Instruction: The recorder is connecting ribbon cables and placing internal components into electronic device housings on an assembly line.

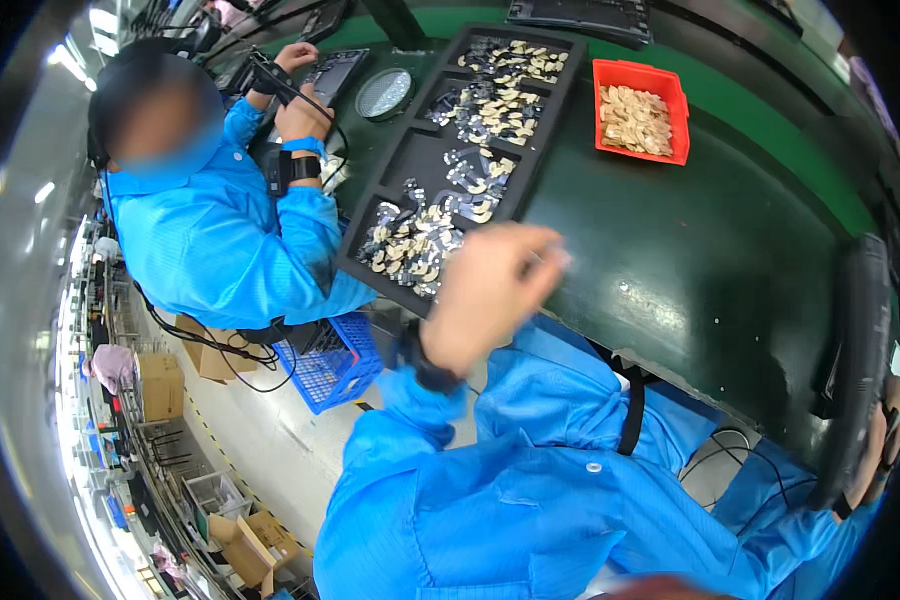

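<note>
My left hand, a black band on its wrist, is over the green table at the near end of a black compartment tray. Its fingers are bent together in a pinch, blurred by motion, and I cannot make out what is between them. Small pale curved pieces and dark bits fill much of the tray. At the far right, my right hand grips the lower end of a dark flat panel, which stands nearly upright and shows edge-on.
A red bin of pale pieces stands on the green table. To the left, a co-worker in blue works beside a round dish. Another dark panel lies at the back. A blue crate sits below the table.
</note>
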### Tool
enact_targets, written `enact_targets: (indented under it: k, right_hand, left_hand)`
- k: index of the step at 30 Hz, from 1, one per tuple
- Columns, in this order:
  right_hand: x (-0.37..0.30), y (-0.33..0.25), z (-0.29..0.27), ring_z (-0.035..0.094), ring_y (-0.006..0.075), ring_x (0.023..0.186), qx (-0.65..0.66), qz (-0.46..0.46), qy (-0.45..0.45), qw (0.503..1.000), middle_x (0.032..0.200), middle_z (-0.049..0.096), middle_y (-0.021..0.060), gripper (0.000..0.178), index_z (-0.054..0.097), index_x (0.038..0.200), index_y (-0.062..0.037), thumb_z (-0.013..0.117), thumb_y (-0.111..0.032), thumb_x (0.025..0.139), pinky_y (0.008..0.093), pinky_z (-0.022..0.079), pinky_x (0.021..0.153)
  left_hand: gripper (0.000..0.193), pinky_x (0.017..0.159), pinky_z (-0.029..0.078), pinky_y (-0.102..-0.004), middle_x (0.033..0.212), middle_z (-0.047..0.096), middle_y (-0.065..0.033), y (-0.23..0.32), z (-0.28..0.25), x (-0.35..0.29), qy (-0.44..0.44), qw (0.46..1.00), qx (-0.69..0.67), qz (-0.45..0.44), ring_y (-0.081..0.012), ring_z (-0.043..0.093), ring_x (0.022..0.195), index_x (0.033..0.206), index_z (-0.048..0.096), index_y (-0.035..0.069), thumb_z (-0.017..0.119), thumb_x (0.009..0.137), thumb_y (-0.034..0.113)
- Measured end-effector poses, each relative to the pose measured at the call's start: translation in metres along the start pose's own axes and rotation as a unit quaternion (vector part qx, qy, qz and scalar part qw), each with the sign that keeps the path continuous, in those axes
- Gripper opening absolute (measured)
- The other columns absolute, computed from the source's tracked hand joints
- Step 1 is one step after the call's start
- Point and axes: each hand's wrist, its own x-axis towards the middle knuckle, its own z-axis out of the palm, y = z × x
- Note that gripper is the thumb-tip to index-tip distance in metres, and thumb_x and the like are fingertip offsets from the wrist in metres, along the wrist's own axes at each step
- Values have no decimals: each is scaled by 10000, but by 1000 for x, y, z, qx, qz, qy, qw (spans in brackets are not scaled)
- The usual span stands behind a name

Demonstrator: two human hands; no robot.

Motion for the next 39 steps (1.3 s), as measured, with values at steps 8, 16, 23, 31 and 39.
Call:
enact_targets:
  k: [8, 16, 23, 31, 39]
  right_hand:
    - [40, -73, 219, 557, 63, 841, -14, 46, -231, 972, 962, 660, 7, 388, 693, 1209, 55, 696, -300, 1052, 234, 428, 727]
    - [24, -130, 245, 618, 76, 899, -22, -97, -57, 993, 1053, 732, 40, 293, 719, 1231, 28, 695, -194, 1041, 243, 499, 778]
    - [-39, -206, 299, 702, 117, 786, 143, -57, -188, 970, 871, 765, 83, 188, 774, 1075, 37, 675, -119, 1041, 269, 549, 724]
    - [-56, -253, 385, 734, 138, 878, 263, -70, -337, 901, 968, 791, 116, 240, 755, 1140, 90, 695, -118, 1037, 274, 589, 787]
    - [-58, -257, 405, 711, 118, 982, 476, -68, -196, 855, 1096, 788, 129, 308, 716, 1292, 73, 692, -122, 1055, 251, 580, 860]
  left_hand:
    - [311, 823, 590, -431, 1002, 768, -204, -132, -29, 115, 76, 980, 184, 21, -347, 758, 900, 1165, 769, 9, 780, 912, 189]
    - [227, 755, 584, -404, 875, 780, -129, -146, -26, 138, 25, 988, 151, -33, -294, 745, 802, 980, 842, 91, 848, 855, 280]
    - [165, 678, 577, -291, 844, 785, -135, -78, -50, 114, 223, 971, 60, 63, -191, 751, 704, 1022, 818, 16, 839, 877, 91]
    - [142, 763, 599, -281, 992, 804, -126, -34, -26, 89, 204, 978, -37, 1, -157, 763, 832, 1047, 763, -57, 785, 938, 32]
    - [173, 866, 650, -323, 1102, 775, -162, 47, 65, 11, -15, 774, -607, -182, -213, 773, 1010, 1164, 665, -61, 708, 1011, 9]
